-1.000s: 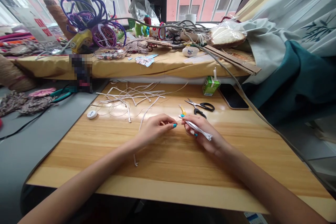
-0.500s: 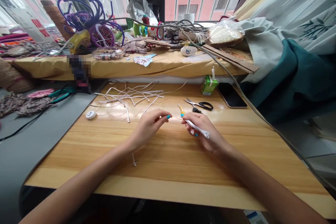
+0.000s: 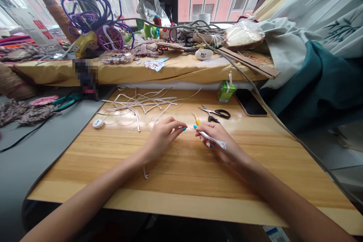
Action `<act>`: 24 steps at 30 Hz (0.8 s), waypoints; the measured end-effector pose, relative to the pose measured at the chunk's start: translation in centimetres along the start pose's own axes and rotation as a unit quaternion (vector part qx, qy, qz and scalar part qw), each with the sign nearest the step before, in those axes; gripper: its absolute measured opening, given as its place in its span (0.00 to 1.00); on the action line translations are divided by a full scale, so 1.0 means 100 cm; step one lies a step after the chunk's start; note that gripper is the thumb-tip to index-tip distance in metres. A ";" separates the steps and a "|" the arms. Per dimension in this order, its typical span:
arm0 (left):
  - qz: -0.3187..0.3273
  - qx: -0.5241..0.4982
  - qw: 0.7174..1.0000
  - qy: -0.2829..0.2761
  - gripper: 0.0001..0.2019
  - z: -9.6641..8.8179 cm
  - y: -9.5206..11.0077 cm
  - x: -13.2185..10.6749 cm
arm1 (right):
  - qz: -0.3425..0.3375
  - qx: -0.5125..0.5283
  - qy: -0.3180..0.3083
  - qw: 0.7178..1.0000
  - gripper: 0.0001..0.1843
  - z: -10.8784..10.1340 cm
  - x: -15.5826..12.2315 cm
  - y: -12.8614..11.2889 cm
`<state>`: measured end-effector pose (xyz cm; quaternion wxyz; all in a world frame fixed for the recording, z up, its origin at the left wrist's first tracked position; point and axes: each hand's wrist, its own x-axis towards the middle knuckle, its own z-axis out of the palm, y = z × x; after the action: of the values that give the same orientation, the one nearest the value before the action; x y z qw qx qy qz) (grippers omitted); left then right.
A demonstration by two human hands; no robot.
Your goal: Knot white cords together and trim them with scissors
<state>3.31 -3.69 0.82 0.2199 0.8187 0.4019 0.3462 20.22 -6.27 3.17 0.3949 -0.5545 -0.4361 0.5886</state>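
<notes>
My right hand [image 3: 214, 136] grips a bundle of white cords [image 3: 212, 140], its frayed end lying back over the fingers. A thin wire or thread [image 3: 191, 128] runs from the bundle's tip to my left hand [image 3: 168, 134], whose thumb and forefinger pinch it. The gap between both hands is small, just above the wooden table [image 3: 181, 181]. Beyond my right hand lie black-handled scissors [image 3: 215, 114] and a yellow-handled tool [image 3: 196, 118], partly hidden. Loose white cords and thin strands [image 3: 141, 102] spread out past my left hand.
A white round disc [image 3: 98, 123] lies at the table's left. Far right are a green drink carton [image 3: 226, 91] with a straw and a phone [image 3: 251, 102]. A grey cable [image 3: 272, 115] crosses the right side. Craft materials crowd the yellow-covered sill [image 3: 181, 73]. A short cord piece [image 3: 145, 172] lies near my left forearm.
My hands have come slightly closer together: the left fingertips have moved a little right, the right fingertips a little left. Both keep their pinch.
</notes>
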 end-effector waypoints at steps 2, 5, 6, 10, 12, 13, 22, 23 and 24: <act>-0.040 -0.047 0.998 -0.026 0.08 -0.001 0.003 0.001 | 0.000 -0.006 -0.004 1.000 0.10 0.000 0.001 0.001; -0.111 -0.145 0.981 -0.061 0.09 -0.001 0.006 0.002 | 0.001 -0.010 -0.014 1.000 0.10 0.000 0.001 0.002; -0.138 -0.183 0.970 -0.076 0.09 -0.001 0.007 0.002 | 0.002 -0.009 -0.015 1.000 0.10 0.000 0.001 0.003; -0.236 -0.320 0.910 -0.118 0.12 0.000 0.008 0.002 | 0.004 -0.012 -0.017 1.000 0.09 0.000 0.002 0.004; -0.250 -0.356 0.893 -0.116 0.14 0.001 0.007 0.002 | 0.003 -0.021 -0.013 1.000 0.09 0.000 0.003 0.004; -0.254 -0.365 0.888 -0.115 0.14 0.002 0.007 0.002 | 0.003 -0.028 -0.007 1.000 0.09 0.001 0.004 0.004; -0.297 -0.436 0.847 -0.065 0.09 0.005 0.004 0.002 | -0.015 -0.071 0.003 0.997 0.10 0.003 0.006 0.004; -0.297 -0.435 0.847 -0.065 0.09 0.005 0.004 0.002 | -0.022 -0.075 0.001 0.997 0.10 0.003 0.006 0.004; -0.295 -0.433 0.849 -0.065 0.08 0.004 0.003 0.002 | -0.030 -0.079 -0.001 0.996 0.10 0.003 0.006 0.004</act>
<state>3.90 -3.74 0.83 0.6697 0.5040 0.4188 0.3494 19.92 -5.82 2.55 0.3669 -0.5704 -0.4981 0.5403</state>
